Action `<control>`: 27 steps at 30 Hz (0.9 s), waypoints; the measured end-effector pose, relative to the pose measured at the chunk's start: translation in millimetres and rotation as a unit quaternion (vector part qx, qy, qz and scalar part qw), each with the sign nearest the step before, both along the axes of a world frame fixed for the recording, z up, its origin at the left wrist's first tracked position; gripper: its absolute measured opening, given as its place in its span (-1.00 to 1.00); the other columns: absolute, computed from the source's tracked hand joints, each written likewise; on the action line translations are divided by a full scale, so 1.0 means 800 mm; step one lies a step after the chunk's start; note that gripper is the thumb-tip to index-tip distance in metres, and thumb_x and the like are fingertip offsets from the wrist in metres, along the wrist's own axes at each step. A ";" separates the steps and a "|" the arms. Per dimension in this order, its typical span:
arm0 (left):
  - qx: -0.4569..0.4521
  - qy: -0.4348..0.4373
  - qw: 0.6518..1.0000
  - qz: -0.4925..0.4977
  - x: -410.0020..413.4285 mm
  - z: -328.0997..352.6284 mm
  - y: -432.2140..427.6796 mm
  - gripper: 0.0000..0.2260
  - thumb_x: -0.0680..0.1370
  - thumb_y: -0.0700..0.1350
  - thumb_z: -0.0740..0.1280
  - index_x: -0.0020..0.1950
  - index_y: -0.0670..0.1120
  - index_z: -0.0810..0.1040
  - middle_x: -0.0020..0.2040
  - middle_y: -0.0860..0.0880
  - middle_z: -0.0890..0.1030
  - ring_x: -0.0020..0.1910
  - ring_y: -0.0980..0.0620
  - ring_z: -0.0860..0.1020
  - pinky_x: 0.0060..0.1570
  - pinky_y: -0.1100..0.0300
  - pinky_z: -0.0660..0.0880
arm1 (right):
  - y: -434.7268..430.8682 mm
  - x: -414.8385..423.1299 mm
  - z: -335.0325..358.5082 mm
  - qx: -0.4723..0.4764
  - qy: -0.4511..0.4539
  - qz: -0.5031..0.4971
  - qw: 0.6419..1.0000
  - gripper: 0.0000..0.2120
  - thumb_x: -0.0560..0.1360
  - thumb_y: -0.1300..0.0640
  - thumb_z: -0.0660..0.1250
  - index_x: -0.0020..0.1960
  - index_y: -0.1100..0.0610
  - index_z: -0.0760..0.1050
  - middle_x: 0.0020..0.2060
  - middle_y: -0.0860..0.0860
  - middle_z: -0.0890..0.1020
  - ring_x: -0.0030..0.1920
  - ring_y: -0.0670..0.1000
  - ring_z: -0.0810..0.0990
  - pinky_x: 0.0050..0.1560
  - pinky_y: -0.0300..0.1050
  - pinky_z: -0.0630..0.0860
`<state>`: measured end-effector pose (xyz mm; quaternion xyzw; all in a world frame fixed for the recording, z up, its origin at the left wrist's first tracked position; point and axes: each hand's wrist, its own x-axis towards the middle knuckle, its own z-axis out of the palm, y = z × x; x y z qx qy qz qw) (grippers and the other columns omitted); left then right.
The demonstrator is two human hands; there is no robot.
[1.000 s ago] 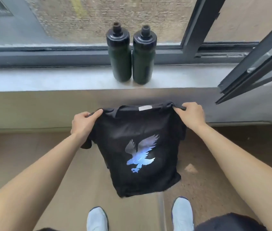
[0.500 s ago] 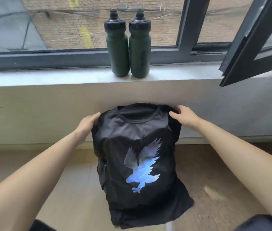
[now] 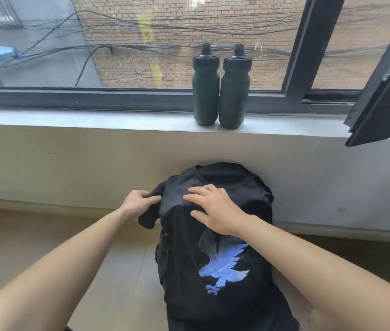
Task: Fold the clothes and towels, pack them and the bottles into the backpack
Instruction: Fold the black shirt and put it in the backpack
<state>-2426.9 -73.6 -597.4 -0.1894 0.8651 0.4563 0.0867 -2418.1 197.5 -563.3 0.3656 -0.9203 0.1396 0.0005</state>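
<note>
A black T-shirt [image 3: 184,256] with a blue eagle print lies draped over a bulky dark shape leaning against the wall below the window; a dark edge that may be the backpack [image 3: 163,249] shows at its left side. My left hand [image 3: 139,201] pinches the shirt's left sleeve at the shoulder. My right hand [image 3: 215,211] rests flat with spread fingers on the shirt's chest, just below the collar. Two dark green bottles, the left one [image 3: 205,91] and the right one [image 3: 234,94], stand side by side on the windowsill [image 3: 93,118] above.
An opened window sash [image 3: 385,96] juts inward at the upper right above the sill. The pale wall [image 3: 70,163] runs under the sill. Bare floor [image 3: 117,271] lies to the left of the shirt.
The shirt, held up by both shoulders before, now lies draped against the wall. My right hand let go of the right shoulder and moved to the chest. My left hand shifted onto the sleeve.
</note>
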 end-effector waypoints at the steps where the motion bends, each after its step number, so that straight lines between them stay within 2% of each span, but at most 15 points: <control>1: 0.015 0.014 1.000 0.008 0.002 0.007 -0.002 -0.73 0.60 -0.01 0.41 -0.04 -0.24 0.65 -0.18 -0.08 0.66 -0.21 0.00 0.58 -0.26 0.19 0.47 | -0.013 -0.004 -0.005 0.004 0.002 -0.004 1.000 -0.54 0.67 -0.05 0.21 0.56 -0.06 0.31 0.55 -0.07 0.31 0.53 0.04 0.21 0.45 0.09 0.21; 3: 0.021 0.043 0.999 0.001 0.003 0.015 -0.008 -0.74 0.63 -0.02 0.39 0.00 -0.23 0.66 -0.13 -0.10 0.70 -0.16 -0.01 0.63 -0.21 0.18 0.50 | -0.034 -0.013 -0.015 0.029 -0.001 -0.014 0.999 -0.53 0.68 -0.09 0.15 0.58 -0.09 0.26 0.58 -0.08 0.27 0.56 0.06 0.15 0.48 0.10 0.16; 5: -0.001 0.059 0.998 -0.025 0.004 0.021 -0.017 -0.69 0.59 0.06 0.44 -0.03 -0.22 0.65 -0.15 -0.10 0.71 -0.15 -0.05 0.66 -0.17 0.13 0.52 | -0.046 -0.023 -0.023 0.066 -0.030 -0.045 0.996 -0.51 0.68 -0.13 0.10 0.60 -0.13 0.19 0.61 -0.08 0.19 0.57 0.11 0.10 0.49 0.14 0.13; 7: -0.020 0.039 0.997 -0.066 0.009 0.031 -0.026 -0.65 0.50 0.13 0.52 -0.06 -0.17 0.64 -0.18 -0.04 0.72 -0.19 -0.01 0.67 -0.20 0.15 0.53 | -0.053 -0.033 -0.028 0.099 -0.061 -0.078 0.990 -0.47 0.67 -0.16 0.09 0.62 -0.16 0.11 0.63 -0.09 0.10 0.56 0.19 0.08 0.48 0.19 0.12; 10: 0.010 -0.032 0.991 -0.129 0.023 0.044 -0.036 -0.74 0.39 -0.01 0.64 -0.03 -0.08 0.70 -0.15 0.01 0.76 -0.21 0.08 0.72 -0.19 0.20 0.58 | -0.063 -0.043 -0.028 0.121 -0.080 -0.105 0.984 -0.34 0.63 -0.14 0.21 0.63 -0.22 -0.03 0.63 -0.11 0.06 0.52 0.25 0.14 0.44 0.21 0.18; 12: 0.000 -0.066 0.987 -0.149 0.030 0.047 -0.047 -0.80 0.39 -0.12 0.64 -0.05 -0.11 0.73 -0.15 -0.06 0.76 -0.23 0.05 0.73 -0.20 0.18 0.61 | -0.073 -0.047 -0.024 0.123 -0.071 -0.114 0.983 -0.27 0.59 -0.12 0.27 0.63 -0.24 -0.06 0.60 -0.08 0.13 0.45 0.24 0.21 0.39 0.18 0.23; 15: 0.036 -0.049 0.993 -0.102 0.037 0.051 -0.060 -0.86 0.45 -0.13 0.59 -0.05 -0.15 0.74 -0.18 -0.12 0.76 -0.23 -0.04 0.72 -0.13 0.11 0.64 | -0.088 -0.052 -0.016 0.131 -0.061 -0.123 0.982 -0.24 0.53 -0.12 0.31 0.62 -0.25 0.00 0.49 -0.01 0.22 0.36 0.22 0.26 0.33 0.16 0.26; 19: 0.097 0.031 0.994 -0.040 0.042 0.055 -0.065 -0.88 0.50 -0.15 0.52 -0.02 -0.17 0.69 -0.24 -0.05 0.73 -0.28 -0.01 0.66 -0.26 0.18 0.55 | -0.106 -0.061 -0.001 0.141 -0.096 -0.110 0.979 -0.27 0.46 -0.04 0.32 0.58 -0.26 0.17 0.29 0.04 0.30 0.32 0.17 0.24 0.27 0.11 0.26; 21: 0.099 0.051 0.994 -0.015 0.040 0.056 -0.063 -0.85 0.49 -0.14 0.54 -0.06 -0.18 0.64 -0.19 -0.08 0.73 -0.24 -0.04 0.68 -0.26 0.19 0.55 | -0.114 -0.066 0.008 0.100 -0.140 -0.098 0.980 -0.33 0.47 0.04 0.28 0.54 -0.29 0.25 0.21 0.01 0.35 0.32 0.14 0.24 0.31 0.11 0.24; 23: 0.084 0.056 0.995 0.005 0.037 0.058 -0.059 -0.81 0.49 -0.13 0.54 -0.15 -0.11 0.53 -0.29 -0.05 0.64 -0.36 0.00 0.58 -0.40 0.25 0.45 | -0.122 -0.069 0.014 0.043 -0.195 -0.096 0.975 -0.38 0.49 0.11 0.21 0.49 -0.31 0.34 0.12 -0.05 0.41 0.34 0.12 0.25 0.35 0.11 0.23; 25: 0.084 0.057 0.995 0.021 0.033 0.060 -0.056 -0.76 0.50 -0.15 0.52 -0.18 -0.06 0.46 -0.36 -0.01 0.50 -0.47 0.06 0.42 -0.52 0.30 0.28 | -0.130 -0.073 0.013 0.019 -0.243 -0.094 0.965 -0.44 0.53 0.10 0.16 0.47 -0.31 0.38 0.21 -0.08 0.48 0.42 0.12 0.20 0.42 0.16 0.19; 27: 0.119 0.060 0.991 0.032 0.029 0.062 -0.052 -0.72 0.50 -0.17 0.53 -0.23 -0.05 0.42 -0.39 -0.01 0.43 -0.51 0.08 0.32 -0.53 0.28 0.20 | -0.134 -0.074 0.006 -0.005 -0.290 -0.097 0.952 -0.55 0.60 -0.03 0.16 0.47 -0.26 0.40 0.43 -0.07 0.47 0.53 0.14 0.12 0.53 0.19 0.12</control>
